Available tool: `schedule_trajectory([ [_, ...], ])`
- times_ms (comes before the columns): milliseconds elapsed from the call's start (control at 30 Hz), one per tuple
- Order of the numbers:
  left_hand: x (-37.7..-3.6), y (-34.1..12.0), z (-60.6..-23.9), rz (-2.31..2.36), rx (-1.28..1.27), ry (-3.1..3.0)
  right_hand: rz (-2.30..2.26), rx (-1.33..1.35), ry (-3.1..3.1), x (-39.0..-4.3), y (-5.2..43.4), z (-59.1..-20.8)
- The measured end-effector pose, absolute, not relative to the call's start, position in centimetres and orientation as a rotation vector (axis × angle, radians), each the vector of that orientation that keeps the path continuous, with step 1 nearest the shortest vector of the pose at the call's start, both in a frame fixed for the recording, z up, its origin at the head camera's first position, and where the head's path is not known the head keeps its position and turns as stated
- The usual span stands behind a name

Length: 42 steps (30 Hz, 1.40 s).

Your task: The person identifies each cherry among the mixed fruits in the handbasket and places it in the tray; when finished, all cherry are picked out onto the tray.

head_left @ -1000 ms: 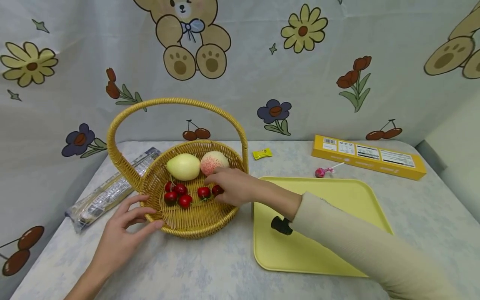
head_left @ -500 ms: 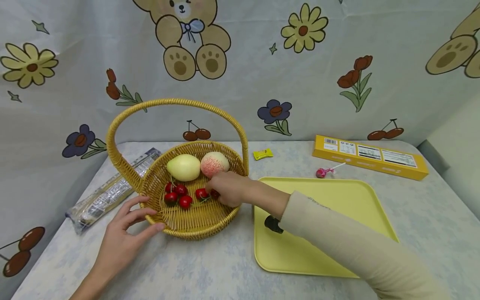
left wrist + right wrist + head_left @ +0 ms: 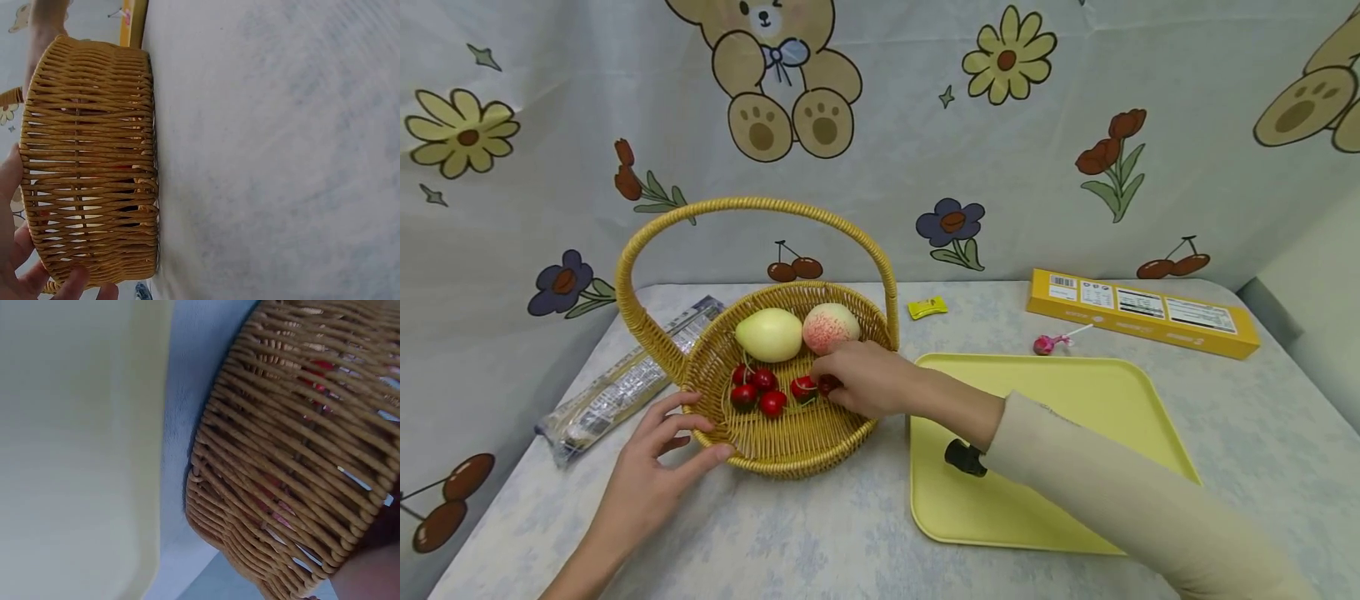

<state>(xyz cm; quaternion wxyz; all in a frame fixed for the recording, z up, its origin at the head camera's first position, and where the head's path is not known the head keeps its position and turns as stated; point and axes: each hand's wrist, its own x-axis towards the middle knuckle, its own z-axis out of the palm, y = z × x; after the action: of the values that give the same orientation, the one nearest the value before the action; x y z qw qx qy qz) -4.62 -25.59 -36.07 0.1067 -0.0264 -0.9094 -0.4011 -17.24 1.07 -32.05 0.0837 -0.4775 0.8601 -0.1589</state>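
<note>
A yellow wicker basket [image 3: 775, 468] with a tall arched handle stands on the table. My left hand [image 3: 651, 462] holds its rim at the front left, thumb over the edge; in the left wrist view the fingers [image 3: 75, 284] lie along the woven side. My right hand [image 3: 872, 379] reaches in over the right rim and pinches a dark red cherry [image 3: 827, 384], partly covered by the fingers. Beside it sits another cherry [image 3: 803, 388]. Several more cherries [image 3: 772, 404] lie to the left. Behind them are a pale yellow-green pear [image 3: 769, 334] and a pinkish peach [image 3: 831, 323].
A yellow tray [image 3: 1037, 508] lies right of the basket, under my right forearm. Behind it are a lollipop [image 3: 1045, 344], a yellow-wrapped candy [image 3: 927, 307] and a long yellow box [image 3: 1142, 315]. A silvery plastic-wrapped package [image 3: 617, 392] lies left of the basket.
My right hand has lowered from beside the peach onto the cherries, and its fingers have closed in on one. The cherry pair has shifted slightly. My left hand stays on the rim.
</note>
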Motion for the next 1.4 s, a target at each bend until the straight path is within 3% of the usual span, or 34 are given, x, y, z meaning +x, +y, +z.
schedule_trajectory([
  [567,-4.6,-25.4,-36.0,-1.197,-0.098,-2.678,-1.166,-1.366,2.614,-13.0,9.2,-30.8],
  [900,-4.6,-25.5,-35.8,-1.198,-0.107,-2.681,-1.102,-1.034,2.724,-13.3,15.2,-33.1],
  [1400,-4.6,-25.7,-35.8,-1.169,-0.117,-2.69,-0.965,-0.948,2.604,-14.5,18.0,-35.9],
])
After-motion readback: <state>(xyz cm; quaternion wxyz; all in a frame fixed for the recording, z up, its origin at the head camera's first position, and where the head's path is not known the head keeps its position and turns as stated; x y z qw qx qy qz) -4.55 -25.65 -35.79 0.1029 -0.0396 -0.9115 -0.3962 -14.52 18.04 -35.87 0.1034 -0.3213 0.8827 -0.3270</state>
